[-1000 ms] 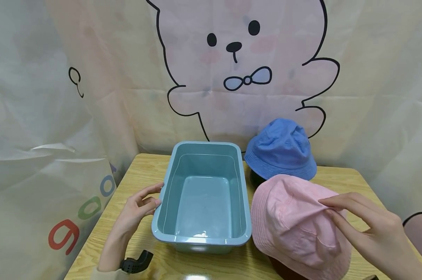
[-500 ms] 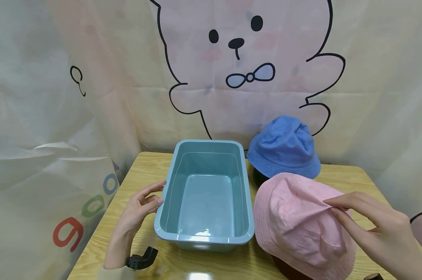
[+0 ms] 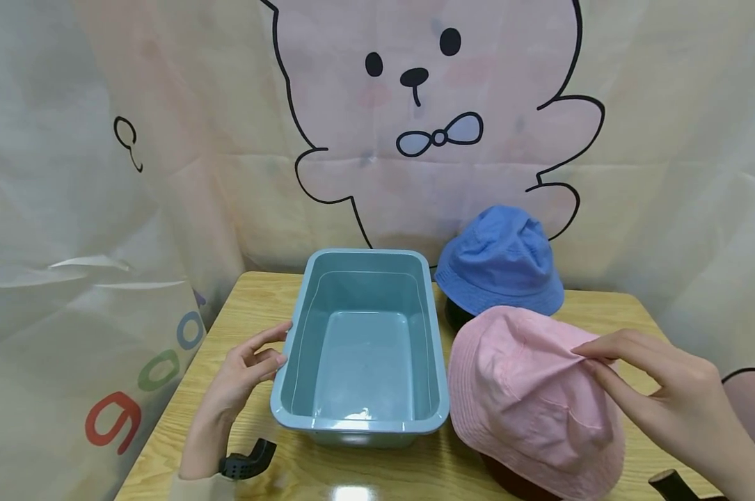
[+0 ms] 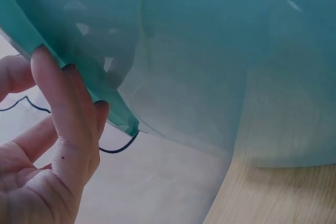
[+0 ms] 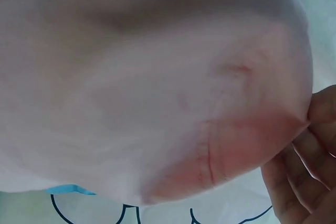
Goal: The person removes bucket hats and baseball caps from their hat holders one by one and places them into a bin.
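Observation:
A pale teal plastic basin (image 3: 364, 424) stands on the table, with nothing inside it. My left hand (image 3: 242, 379) is at its left side, fingertips touching the rim from outside; in the left wrist view the fingers (image 4: 68, 103) lie against the rim's edge. To the right of the basin is a pink bucket hat (image 3: 534, 396), its brim tilted toward the basin. Thumb and fingers of my right hand (image 3: 671, 396) pinch a fold of its crown, drawn to a point in the right wrist view. Under its brim a dark brown thing (image 3: 509, 480) is mostly hidden.
Behind the pink hat, a blue bucket hat (image 3: 502, 261) sits over a dark support (image 3: 456, 316). The wooden table (image 3: 271, 292) ends at a printed curtain (image 3: 390, 202) at the back. Black wrist-worn devices show at the left wrist (image 3: 248, 463) and right wrist (image 3: 671, 483).
The whole head view shifts slightly right, then back left. Both hands keep their places on the basin and the pink bucket hat.

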Demonstrator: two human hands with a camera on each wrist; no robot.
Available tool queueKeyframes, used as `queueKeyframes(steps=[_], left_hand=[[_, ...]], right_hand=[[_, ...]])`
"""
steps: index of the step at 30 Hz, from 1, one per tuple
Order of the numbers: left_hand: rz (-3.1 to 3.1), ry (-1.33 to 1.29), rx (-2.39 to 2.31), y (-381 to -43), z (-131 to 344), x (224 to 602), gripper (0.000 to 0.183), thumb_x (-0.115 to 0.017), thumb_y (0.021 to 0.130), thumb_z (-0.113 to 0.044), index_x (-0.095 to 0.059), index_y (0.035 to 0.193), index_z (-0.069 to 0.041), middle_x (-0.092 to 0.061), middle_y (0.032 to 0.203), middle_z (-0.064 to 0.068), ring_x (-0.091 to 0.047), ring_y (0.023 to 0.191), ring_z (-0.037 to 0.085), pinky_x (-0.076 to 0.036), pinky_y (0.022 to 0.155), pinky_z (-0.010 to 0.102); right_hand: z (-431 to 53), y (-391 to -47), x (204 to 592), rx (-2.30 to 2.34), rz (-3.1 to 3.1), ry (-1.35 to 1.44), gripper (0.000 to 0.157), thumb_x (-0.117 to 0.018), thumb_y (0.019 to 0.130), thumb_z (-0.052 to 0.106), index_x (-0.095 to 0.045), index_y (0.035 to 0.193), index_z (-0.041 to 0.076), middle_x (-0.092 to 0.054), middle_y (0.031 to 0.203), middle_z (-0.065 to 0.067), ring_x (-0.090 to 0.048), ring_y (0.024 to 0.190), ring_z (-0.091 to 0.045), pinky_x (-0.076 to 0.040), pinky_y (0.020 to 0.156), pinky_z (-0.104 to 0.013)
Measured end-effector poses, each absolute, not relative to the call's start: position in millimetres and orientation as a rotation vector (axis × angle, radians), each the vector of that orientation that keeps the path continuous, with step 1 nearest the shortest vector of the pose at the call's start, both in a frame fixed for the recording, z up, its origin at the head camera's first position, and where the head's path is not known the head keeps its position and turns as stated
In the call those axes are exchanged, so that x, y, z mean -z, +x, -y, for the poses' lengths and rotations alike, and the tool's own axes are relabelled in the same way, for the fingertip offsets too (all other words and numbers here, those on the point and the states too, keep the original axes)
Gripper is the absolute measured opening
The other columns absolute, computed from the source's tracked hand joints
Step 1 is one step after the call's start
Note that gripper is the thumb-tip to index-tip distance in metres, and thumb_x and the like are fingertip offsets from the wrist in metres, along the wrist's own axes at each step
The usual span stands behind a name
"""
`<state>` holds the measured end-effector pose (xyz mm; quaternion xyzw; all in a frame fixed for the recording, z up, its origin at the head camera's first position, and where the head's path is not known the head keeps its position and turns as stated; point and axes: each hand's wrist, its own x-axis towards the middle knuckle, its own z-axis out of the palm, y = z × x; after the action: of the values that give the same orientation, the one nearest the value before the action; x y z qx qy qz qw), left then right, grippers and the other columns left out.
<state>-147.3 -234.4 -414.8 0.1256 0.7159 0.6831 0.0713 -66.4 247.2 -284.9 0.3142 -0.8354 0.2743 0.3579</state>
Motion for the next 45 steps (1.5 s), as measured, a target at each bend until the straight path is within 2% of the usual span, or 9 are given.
queueKeyframes(steps=[6, 17, 24, 32, 38, 41, 45], left_hand=[[-2.143, 0.338, -2.059, -149.0, 233.2, 415.2, 0.052, -0.058, 0.094, -0.007, -0.042, 0.143, -0.002, -0.052, 0.123, 0.002, -0.067, 0.088, 0.007, -0.057, 0.078, 0.03], [-2.141, 0.346, -2.056, -147.6, 233.6, 416.2, 0.053, -0.058, 0.094, -0.007, -0.041, 0.143, 0.0, -0.053, 0.122, 0.002, -0.067, 0.088, 0.007, -0.057, 0.078, 0.029], [-2.145, 0.353, -2.057, -148.1, 233.4, 417.4, 0.052, -0.058, 0.094, -0.006, -0.041, 0.143, 0.0, -0.053, 0.122, 0.001, -0.067, 0.088, 0.007, -0.057, 0.079, 0.029], [-2.142, 0.343, -2.051, -148.0, 233.8, 415.9, 0.053, -0.058, 0.094, -0.007, -0.04, 0.144, 0.0, -0.052, 0.123, 0.001, -0.067, 0.088, 0.007, -0.056, 0.079, 0.029], [-2.141, 0.349, -2.053, -147.7, 234.1, 416.3, 0.053, -0.057, 0.095, -0.007, -0.04, 0.144, 0.0, -0.053, 0.123, 0.001, -0.067, 0.089, 0.007, -0.056, 0.08, 0.029], [-2.14, 0.349, -2.056, -147.5, 234.3, 416.6, 0.053, -0.058, 0.095, -0.007, -0.04, 0.144, 0.0, -0.053, 0.123, 0.001, -0.067, 0.09, 0.008, -0.056, 0.08, 0.029], [-2.133, 0.347, -2.061, -147.3, 234.2, 416.5, 0.053, -0.058, 0.094, -0.007, -0.04, 0.144, 0.0, -0.052, 0.124, 0.002, -0.067, 0.09, 0.007, -0.056, 0.079, 0.028]], right_hand=[[-248.4, -70.7, 273.5, -0.624, 2.216, 0.82, 0.04, -0.051, 0.095, 0.047, -0.073, 0.084, 0.015, -0.066, 0.08, 0.015, -0.052, 0.082, 0.013, -0.038, 0.077, 0.0], [-247.1, -75.8, 256.5, -0.66, 2.177, 0.846, 0.043, -0.054, 0.094, 0.046, -0.073, 0.083, 0.009, -0.066, 0.084, 0.017, -0.055, 0.087, 0.013, -0.039, 0.08, 0.0], [-251.4, -83.3, 251.3, -0.663, 2.14, 0.896, 0.036, -0.059, 0.094, 0.039, -0.075, 0.086, 0.008, -0.069, 0.082, 0.004, -0.056, 0.093, 0.011, -0.039, 0.087, -0.003], [-251.9, -87.7, 244.0, -0.658, 2.118, 0.918, 0.031, -0.062, 0.093, 0.034, -0.076, 0.086, 0.007, -0.067, 0.082, 0.006, -0.054, 0.089, 0.009, -0.036, 0.082, -0.003], [-265.1, -95.6, 248.0, -0.727, 2.113, 0.964, 0.01, -0.071, 0.086, 0.011, -0.076, 0.092, 0.004, -0.071, 0.086, -0.002, -0.058, 0.09, 0.0, -0.039, 0.085, -0.007], [-272.0, -100.2, 250.7, -0.739, 2.128, 0.959, 0.015, -0.074, 0.08, 0.0, -0.075, 0.095, 0.003, -0.072, 0.089, -0.004, -0.058, 0.09, -0.004, -0.039, 0.086, -0.008], [-276.6, -103.4, 250.0, -0.734, 2.143, 0.946, 0.02, -0.074, 0.078, -0.003, -0.075, 0.097, 0.003, -0.072, 0.092, -0.005, -0.058, 0.09, -0.006, -0.04, 0.084, -0.008]])
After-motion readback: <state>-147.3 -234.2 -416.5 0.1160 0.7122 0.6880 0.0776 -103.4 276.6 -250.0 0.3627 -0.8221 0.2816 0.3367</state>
